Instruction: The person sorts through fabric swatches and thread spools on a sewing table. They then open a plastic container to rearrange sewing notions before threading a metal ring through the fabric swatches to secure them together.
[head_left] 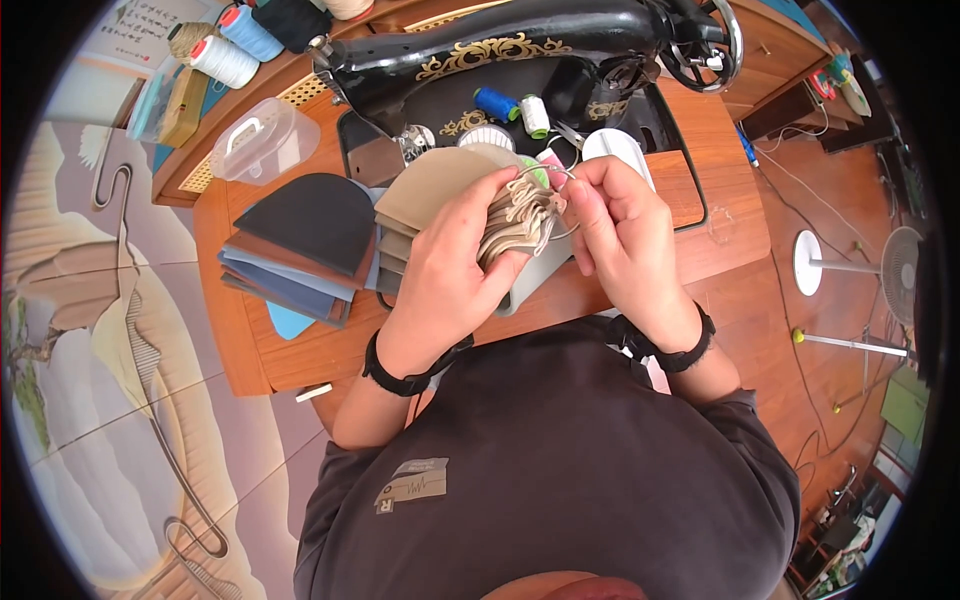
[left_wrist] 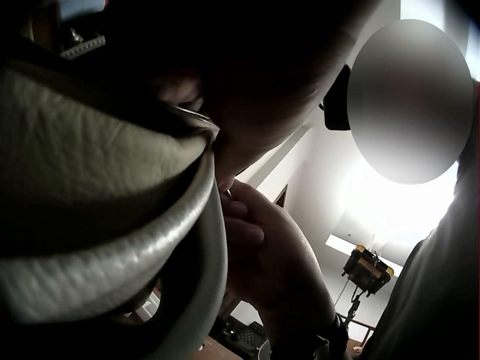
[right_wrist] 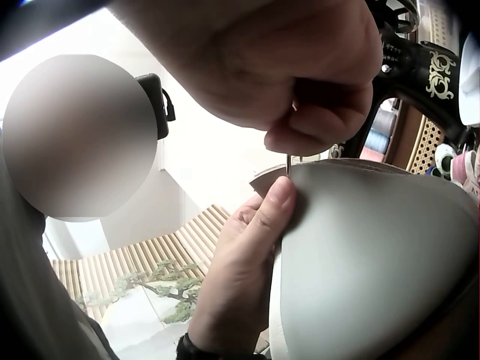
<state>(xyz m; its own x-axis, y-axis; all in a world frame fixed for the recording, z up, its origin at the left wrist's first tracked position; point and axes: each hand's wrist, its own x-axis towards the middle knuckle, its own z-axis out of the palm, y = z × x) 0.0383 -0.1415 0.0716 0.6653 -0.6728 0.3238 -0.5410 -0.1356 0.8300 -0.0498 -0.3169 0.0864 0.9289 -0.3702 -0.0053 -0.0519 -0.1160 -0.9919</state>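
Right hand [head_left: 630, 220] is hiding part of metal ring [right_wrist: 288, 164]; left hand [head_left: 448, 255] is partly covering beige pieces [head_left: 430, 188].

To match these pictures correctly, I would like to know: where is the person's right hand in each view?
Head: right hand, upper half, right of centre.
Left wrist: right hand, lower half, slightly right of centre.
Right wrist: right hand, large across the top.
Shared landmark: the held stack of pieces, in all three.

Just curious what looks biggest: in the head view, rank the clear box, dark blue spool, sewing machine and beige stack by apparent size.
Sewing machine, largest
Beige stack, partly hidden
Clear box
Dark blue spool, smallest
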